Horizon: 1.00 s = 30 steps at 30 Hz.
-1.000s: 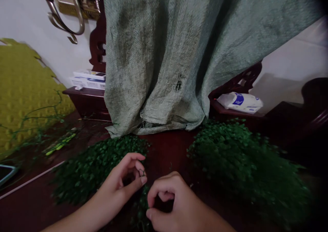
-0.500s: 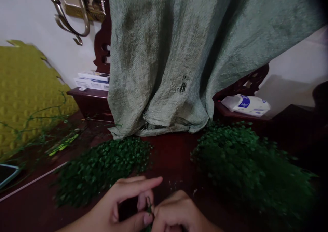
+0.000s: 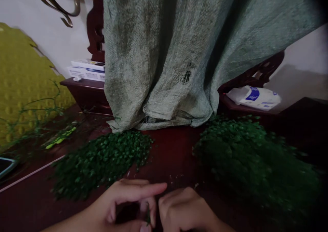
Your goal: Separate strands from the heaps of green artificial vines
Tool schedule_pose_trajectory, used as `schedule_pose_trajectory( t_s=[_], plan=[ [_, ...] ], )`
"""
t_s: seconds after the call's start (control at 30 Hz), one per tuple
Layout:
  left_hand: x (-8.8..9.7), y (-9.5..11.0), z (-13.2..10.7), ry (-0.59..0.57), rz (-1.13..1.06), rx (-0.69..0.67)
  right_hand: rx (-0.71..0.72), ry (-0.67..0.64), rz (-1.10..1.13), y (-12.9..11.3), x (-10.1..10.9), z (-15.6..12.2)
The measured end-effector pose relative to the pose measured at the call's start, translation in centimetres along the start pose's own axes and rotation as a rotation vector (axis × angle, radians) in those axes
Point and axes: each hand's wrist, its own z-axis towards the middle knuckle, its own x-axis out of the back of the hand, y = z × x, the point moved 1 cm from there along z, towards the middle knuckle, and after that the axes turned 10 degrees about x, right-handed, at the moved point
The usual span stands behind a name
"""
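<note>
At the bottom middle my left hand (image 3: pixel 125 204) and my right hand (image 3: pixel 186 211) meet over a dark red wooden surface (image 3: pixel 169 153). Between their fingertips they pinch a small green sprig (image 3: pixel 148 217), mostly hidden by the fingers. My left forefinger points right across the top. A pile of small green leaf pieces (image 3: pixel 99 160) lies just beyond my left hand. A larger heap of green foliage (image 3: pixel 251 160) lies to the right of my right hand.
A grey-green woven sack (image 3: pixel 179 54) hangs down behind the piles. Boxes (image 3: pixel 87 70) sit on a dark shelf at the left, a white packet (image 3: pixel 253 97) at the right. A yellow mat (image 3: pixel 23 85), thin green stems (image 3: pixel 33 122) and a phone (image 3: pixel 6 165) are at the far left.
Both hands have drawn back toward me and closed together; my left forefinger has straightened out over the sprig. The view has shifted slightly.
</note>
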Motion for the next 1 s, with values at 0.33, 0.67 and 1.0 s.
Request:
schedule_pose_trajectory(
  t_s=[0.33, 0.67, 1.0],
  plan=[
    [-0.1, -1.3, -0.5, 0.132, 0.058, -0.062, 0.003, -0.026, -0.114, 3.4, -1.3, -0.7],
    [0.7, -2.3, -0.4, 0.16, 0.175, -0.026, 0.075, 0.031, -0.129, 4.6, -2.0, -0.6],
    [1.5, -1.6, 0.0, 0.003, 0.177, -0.145, 0.319, 0.022, -0.455, 1.8, -1.2, 0.1]
  ],
)
